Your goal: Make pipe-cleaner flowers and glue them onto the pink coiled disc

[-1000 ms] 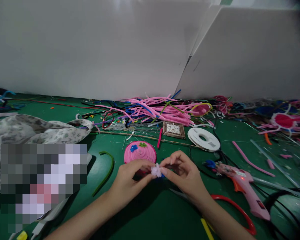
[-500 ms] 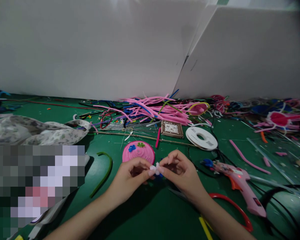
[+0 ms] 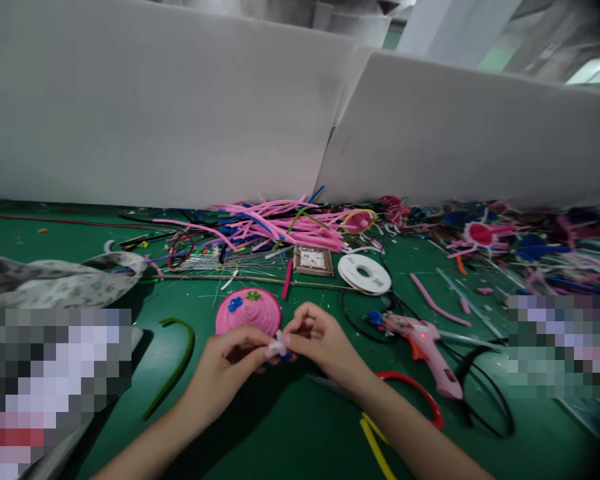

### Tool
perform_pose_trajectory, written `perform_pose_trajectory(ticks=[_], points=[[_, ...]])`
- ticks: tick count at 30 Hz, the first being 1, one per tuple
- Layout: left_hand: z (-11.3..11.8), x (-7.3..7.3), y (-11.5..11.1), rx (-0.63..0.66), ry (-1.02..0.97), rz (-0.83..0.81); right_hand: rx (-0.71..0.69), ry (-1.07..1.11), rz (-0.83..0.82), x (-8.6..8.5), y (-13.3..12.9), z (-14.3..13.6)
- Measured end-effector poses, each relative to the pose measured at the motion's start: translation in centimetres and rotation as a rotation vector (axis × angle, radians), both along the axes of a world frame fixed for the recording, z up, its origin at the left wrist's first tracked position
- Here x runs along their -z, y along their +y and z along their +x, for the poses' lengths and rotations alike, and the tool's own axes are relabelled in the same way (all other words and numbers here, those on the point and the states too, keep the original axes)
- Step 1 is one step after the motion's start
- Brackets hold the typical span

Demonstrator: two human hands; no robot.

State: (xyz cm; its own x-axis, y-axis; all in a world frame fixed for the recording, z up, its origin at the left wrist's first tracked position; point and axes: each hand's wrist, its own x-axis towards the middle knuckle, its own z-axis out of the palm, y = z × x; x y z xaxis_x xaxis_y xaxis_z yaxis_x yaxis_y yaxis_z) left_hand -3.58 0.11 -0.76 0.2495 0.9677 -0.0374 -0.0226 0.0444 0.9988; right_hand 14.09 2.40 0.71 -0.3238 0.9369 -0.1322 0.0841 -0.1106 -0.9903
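Note:
Between the fingertips of both hands is a small white fuzzy piece of pipe cleaner (image 3: pixel 278 346), bent into loops like a little flower. My left hand (image 3: pixel 226 369) pinches it from the left, and my right hand (image 3: pixel 319 341) pinches its right side. Something blue (image 3: pixel 286 358) shows just below the fingers; its shape is mostly hidden. Right behind the hands lies a pink coiled disc (image 3: pixel 250 321), bearing a blue flower (image 3: pixel 235 305) and a green flower (image 3: pixel 253 295). Under my right forearm, red-handled scissors (image 3: pixel 423 385) are partly covered.
A pink glue gun (image 3: pixel 430 340) with its cable lies at right. Behind are a white spool (image 3: pixel 364 273), a small framed tray (image 3: pixel 313 261) and heaped pink pipe cleaners (image 3: pixel 295 227). A green stem (image 3: pixel 183 363) lies left, yellow strips (image 3: pixel 375 447) in front. White panels (image 3: pixel 155 107) close the back.
My view has turned right and up, so things on the table appear further left. Both hands keep their pinch on the white piece, which has turned slightly.

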Motion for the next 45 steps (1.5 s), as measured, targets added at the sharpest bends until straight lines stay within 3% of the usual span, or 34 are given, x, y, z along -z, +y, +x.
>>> perform_pose_trajectory(ticks=[3, 4, 5, 7, 10, 13, 16, 18, 22, 26, 40, 45], points=[[0.1, 0.2, 0.0, -0.007, 0.053, 0.013, -0.097, -0.189, 0.058, -3.0, -0.5, 2.2], [0.2, 0.2, -0.1, -0.010, 0.062, 0.008, -0.151, -0.426, 0.199, -4.2, -0.9, 3.4], [0.2, 0.2, -0.1, -0.013, 0.070, 0.002, -0.115, -0.657, 0.312, -5.3, -1.3, 4.7], [0.4, 0.2, -0.2, -0.011, 0.088, -0.008, 0.084, -1.012, 0.340, -6.6, -2.5, 7.9], [0.5, 0.4, -0.4, 0.020, 0.107, -0.016, 0.499, -1.406, 0.230, -5.9, -4.2, 12.5], [0.7, 0.7, -0.6, 0.053, 0.113, -0.026, 0.583, -1.645, 0.185, -3.2, -5.3, 15.2], [1.0, 0.8, -0.9, 0.069, 0.118, -0.025, 0.519, -1.651, 0.182, -0.9, -5.4, 15.3], [1.2, 0.8, -1.0, 0.081, 0.124, -0.020, 0.514, -1.653, 0.175, -0.3, -5.2, 14.7], [1.4, 0.9, -1.3, 0.103, 0.145, -0.017, 0.544, -1.651, 0.127, -0.3, -4.7, 13.6], [1.4, 1.2, -1.3, 0.114, 0.141, 0.001, 0.600, -1.650, 0.211, 0.1, -4.9, 13.5], [1.4, 0.8, -1.4, 0.105, 0.102, -0.015, 0.973, -1.381, 0.362, -0.3, -5.6, 12.7], [1.4, 0.7, -1.5, 0.128, 0.110, -0.005, 0.881, -1.340, 0.552, -0.7, -6.2, 11.3]])
